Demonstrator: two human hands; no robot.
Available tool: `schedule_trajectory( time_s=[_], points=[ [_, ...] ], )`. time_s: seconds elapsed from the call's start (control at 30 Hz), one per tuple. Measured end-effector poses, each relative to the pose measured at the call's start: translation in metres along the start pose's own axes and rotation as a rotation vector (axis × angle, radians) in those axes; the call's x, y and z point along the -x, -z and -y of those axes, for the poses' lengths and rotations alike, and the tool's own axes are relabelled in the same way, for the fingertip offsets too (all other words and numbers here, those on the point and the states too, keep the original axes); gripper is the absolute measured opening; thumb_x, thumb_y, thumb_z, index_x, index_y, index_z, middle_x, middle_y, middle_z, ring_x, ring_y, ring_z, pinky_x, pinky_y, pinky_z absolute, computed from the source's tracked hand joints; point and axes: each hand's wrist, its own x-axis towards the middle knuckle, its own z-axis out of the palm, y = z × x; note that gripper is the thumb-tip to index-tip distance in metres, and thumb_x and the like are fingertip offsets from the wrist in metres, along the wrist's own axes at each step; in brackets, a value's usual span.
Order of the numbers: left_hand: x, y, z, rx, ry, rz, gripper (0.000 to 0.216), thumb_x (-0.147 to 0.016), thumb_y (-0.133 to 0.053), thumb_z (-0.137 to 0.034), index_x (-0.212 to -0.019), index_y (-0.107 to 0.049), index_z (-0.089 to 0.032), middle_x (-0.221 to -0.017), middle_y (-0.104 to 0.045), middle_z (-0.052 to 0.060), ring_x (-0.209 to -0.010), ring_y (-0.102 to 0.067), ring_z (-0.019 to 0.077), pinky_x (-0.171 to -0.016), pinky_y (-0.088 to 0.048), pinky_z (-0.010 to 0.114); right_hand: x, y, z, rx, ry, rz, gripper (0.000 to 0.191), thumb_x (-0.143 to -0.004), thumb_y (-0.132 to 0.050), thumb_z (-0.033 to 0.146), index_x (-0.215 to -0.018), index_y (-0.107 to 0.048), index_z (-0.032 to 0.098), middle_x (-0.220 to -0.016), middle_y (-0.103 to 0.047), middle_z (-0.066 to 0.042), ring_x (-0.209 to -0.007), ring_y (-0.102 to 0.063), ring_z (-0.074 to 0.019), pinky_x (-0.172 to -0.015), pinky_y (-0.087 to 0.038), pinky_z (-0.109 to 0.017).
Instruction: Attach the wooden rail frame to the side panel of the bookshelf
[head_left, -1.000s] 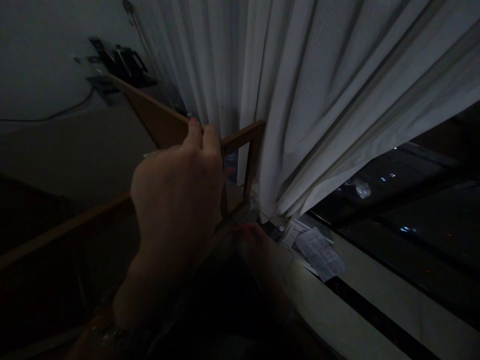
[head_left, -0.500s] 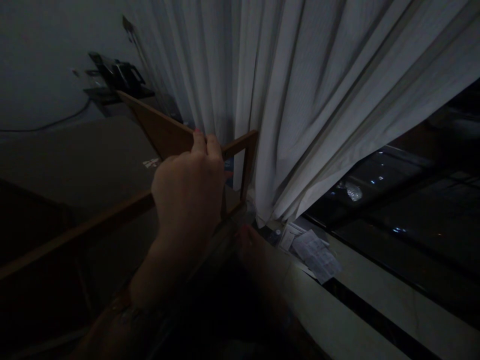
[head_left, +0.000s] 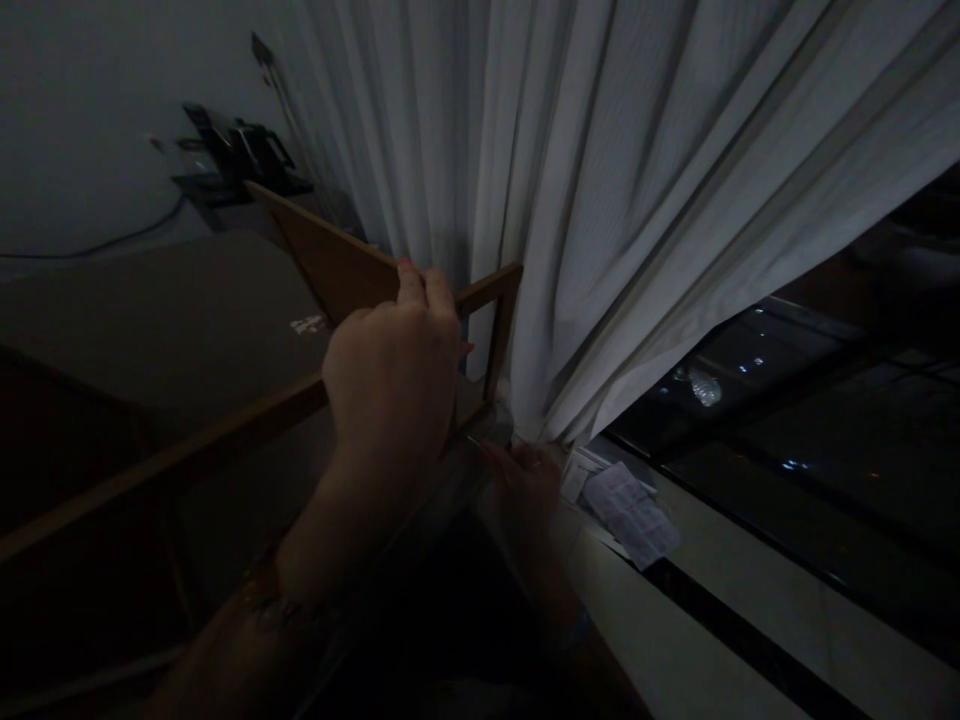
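The room is dim. My left hand [head_left: 390,375] is closed over the top rail of a wooden frame [head_left: 330,265] that stands in front of a pale curtain [head_left: 600,200]. Its fingers wrap over the rail's upper edge. Lower down, my right hand [head_left: 525,485] rests in shadow at the frame's bottom corner, close to the curtain's hem. Its fingers touch a rounded greyish part there, and what they hold is too dark to make out.
White folded papers [head_left: 626,505] lie on the pale window sill [head_left: 720,640] beside the curtain. Dark window glass [head_left: 825,420] fills the right. A black device on a small shelf [head_left: 232,160] and a cable sit against the wall at the back left.
My left hand has slid a little right and away along the frame's rail. My right hand has come further into view at the bottom corner. The view shifted slightly.
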Motion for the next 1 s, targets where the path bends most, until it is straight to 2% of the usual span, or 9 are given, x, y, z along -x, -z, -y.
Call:
schedule_trajectory(
  time_s=[0.17,0.27,0.5,0.67,0.73,0.8,0.87,1.0],
  points=[
    [0.0,-0.001,0.001,0.062,0.005,0.004,0.048,-0.088,-0.045,-0.04,-0.13,-0.043,-0.018,-0.149,-0.04,0.014,-0.105,-0.062,0.0314,-0.088,-0.049,0.04,0.005,-0.01,0.001,-0.381,-0.223,0.086,0.021,-0.094,-0.054,0.03,-0.102,-0.073,0.024,-0.081,-0.072,-0.002,-0.069,-0.063,-0.0133,-0.064,-0.046,-0.025],
    [0.0,-0.001,0.001,0.077,0.007,0.011,0.047,-0.088,-0.045,-0.039,-0.131,-0.042,-0.019,-0.149,-0.039,0.013,-0.106,-0.062,0.0306,-0.089,-0.049,0.04,0.008,-0.014,0.002,-0.53,-0.306,0.067,0.021,-0.093,-0.055,0.03,-0.103,-0.072,0.022,-0.089,-0.074,-0.003,-0.073,-0.066,-0.0132,-0.068,-0.05,-0.025],
    [0.0,-0.001,0.0,0.028,0.007,0.007,0.046,-0.089,-0.046,-0.036,-0.13,-0.043,-0.017,-0.147,-0.041,0.015,-0.101,-0.063,0.0311,-0.083,-0.05,0.04,0.01,-0.021,0.004,-0.62,-0.323,0.019,0.024,-0.093,-0.054,0.031,-0.108,-0.07,0.021,-0.103,-0.074,-0.006,-0.09,-0.069,-0.0163,-0.08,-0.054,-0.028],
    [0.0,-0.002,-0.001,0.031,0.021,0.001,0.044,-0.09,-0.044,-0.039,-0.13,-0.043,-0.019,-0.148,-0.041,0.013,-0.1,-0.063,0.0298,-0.083,-0.05,0.039,0.01,-0.022,0.003,-0.623,-0.384,-0.008,0.039,-0.091,-0.057,0.036,-0.128,-0.055,0.023,-0.09,-0.076,-0.002,-0.083,-0.071,-0.0164,-0.075,-0.056,-0.028],
    [-0.001,-0.002,-0.001,0.025,0.022,-0.001,0.043,-0.091,-0.042,-0.04,-0.129,-0.043,-0.02,-0.148,-0.041,0.013,-0.1,-0.063,0.029,-0.084,-0.05,0.038,0.01,-0.022,0.002,-0.626,-0.393,-0.024,0.035,-0.089,-0.06,0.038,-0.121,-0.057,0.023,-0.087,-0.076,-0.001,-0.081,-0.072,-0.0165,-0.073,-0.056,-0.028],
    [-0.001,-0.002,-0.001,0.002,0.016,-0.01,0.044,-0.091,-0.041,-0.041,-0.129,-0.044,-0.02,-0.147,-0.043,0.013,-0.098,-0.064,0.0283,-0.083,-0.05,0.038,0.011,-0.022,0.001,-0.62,-0.351,-0.02,0.022,-0.089,-0.06,0.038,-0.104,-0.064,0.023,-0.087,-0.075,-0.001,-0.079,-0.072,-0.0162,-0.071,-0.056,-0.027],
    [-0.001,-0.003,0.0,-0.027,0.006,-0.024,0.044,-0.091,-0.041,-0.041,-0.129,-0.044,-0.018,-0.145,-0.045,0.013,-0.095,-0.065,0.0279,-0.08,-0.05,0.037,0.012,-0.022,-0.001,-0.6,-0.301,-0.013,0.016,-0.09,-0.058,0.036,-0.092,-0.068,0.023,-0.086,-0.075,-0.002,-0.079,-0.071,-0.016,-0.071,-0.055,-0.027],
    [-0.001,-0.004,0.0,-0.045,-0.001,-0.035,0.045,-0.09,-0.04,-0.041,-0.128,-0.045,-0.018,-0.146,-0.044,0.013,-0.095,-0.065,0.0274,-0.079,-0.051,0.035,0.01,-0.02,0.0,-0.615,-0.294,-0.03,0.016,-0.088,-0.06,0.034,-0.089,-0.071,0.022,-0.087,-0.075,-0.002,-0.08,-0.07,-0.0162,-0.074,-0.054,-0.028]
  ],
)
